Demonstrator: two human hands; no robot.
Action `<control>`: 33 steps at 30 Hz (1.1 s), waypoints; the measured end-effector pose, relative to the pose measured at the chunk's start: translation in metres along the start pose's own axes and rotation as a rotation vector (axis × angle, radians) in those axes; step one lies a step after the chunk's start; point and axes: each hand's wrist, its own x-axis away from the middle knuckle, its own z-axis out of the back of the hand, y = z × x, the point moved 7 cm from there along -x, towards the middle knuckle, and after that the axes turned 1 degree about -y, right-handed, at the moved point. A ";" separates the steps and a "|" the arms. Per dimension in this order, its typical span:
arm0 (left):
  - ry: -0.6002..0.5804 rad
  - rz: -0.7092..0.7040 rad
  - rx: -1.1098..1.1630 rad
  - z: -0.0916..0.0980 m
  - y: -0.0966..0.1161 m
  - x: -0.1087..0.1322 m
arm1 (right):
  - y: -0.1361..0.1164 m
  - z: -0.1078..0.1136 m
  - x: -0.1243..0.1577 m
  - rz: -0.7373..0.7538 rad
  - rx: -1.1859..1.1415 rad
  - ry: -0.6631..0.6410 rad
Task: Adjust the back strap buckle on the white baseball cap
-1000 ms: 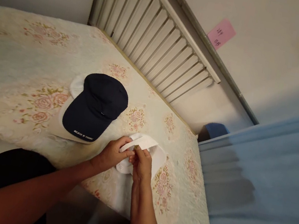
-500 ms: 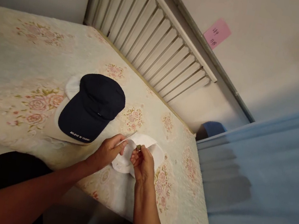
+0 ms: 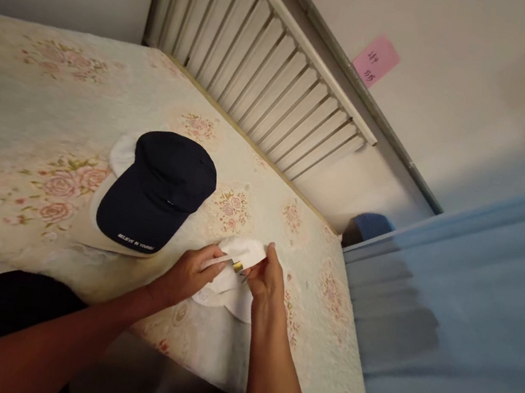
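Note:
A white cap (image 3: pixel 244 247) is held between my hands just over the bed's near part. My left hand (image 3: pixel 189 273) is closed, thumb on top, pinching a white strap (image 3: pixel 216 260) of the cap. A small brass-coloured buckle (image 3: pixel 237 266) shows between the two hands, by the strap's end. My right hand (image 3: pixel 270 280) is closed on the cap's right edge, its thumb pointing up; some of its fingers are hidden behind the cap. To the left lies a navy cap (image 3: pixel 161 192) with white lettering on its brim, stacked over lighter caps (image 3: pixel 121 155).
The caps rest on a bed with a floral cover (image 3: pixel 125 77). Behind it a white radiator (image 3: pixel 265 68) runs along the wall, with a pink note (image 3: pixel 376 61) above. A blue curtain (image 3: pixel 465 313) hangs at the right. My dark-clothed leg (image 3: pixel 9 308) is at lower left.
My right hand has moved from the buckle to the cap's right edge, with its thumb now raised. The white cap has turned up between my hands, and the buckle shows more plainly.

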 end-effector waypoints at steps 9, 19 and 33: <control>-0.154 -0.024 0.108 -0.012 -0.005 0.003 | -0.029 -0.022 0.033 0.373 -0.023 -0.073; -0.037 0.247 1.101 -0.021 -0.031 -0.012 | 0.007 -0.031 0.072 0.478 -0.041 -0.206; 0.136 0.371 1.090 -0.010 -0.047 -0.010 | 0.018 -0.002 0.080 0.165 -0.367 -0.154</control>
